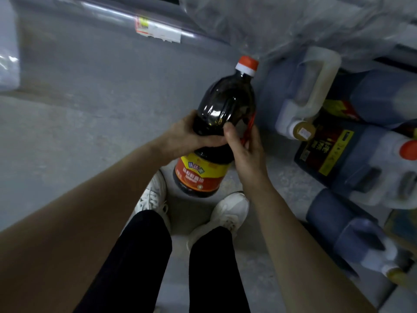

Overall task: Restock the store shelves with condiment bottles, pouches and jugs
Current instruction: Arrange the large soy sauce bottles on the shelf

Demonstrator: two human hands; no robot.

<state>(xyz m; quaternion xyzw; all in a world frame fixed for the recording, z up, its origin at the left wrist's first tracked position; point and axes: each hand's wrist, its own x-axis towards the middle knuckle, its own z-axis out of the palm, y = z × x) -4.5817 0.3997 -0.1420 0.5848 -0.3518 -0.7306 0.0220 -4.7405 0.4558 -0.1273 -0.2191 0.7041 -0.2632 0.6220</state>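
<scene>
A large dark soy sauce bottle (223, 105) with an orange cap and a red and yellow label is held in the air above my feet, cap pointing away from me. My left hand (187, 136) grips its middle from the left, fingers curled round the body. My right hand (246, 150) holds the right side, thumb on the front, fingers at the bottle's red handle. The lower label faces me.
Several big jugs lie on the floor at the right: a clear-handled jug (309, 91), a dark jug with a black and yellow label (352, 159), and another (345, 231) nearer me. A shelf edge with a price tag (158, 30) runs across the top. Crumpled plastic wrap (282, 23) lies beyond.
</scene>
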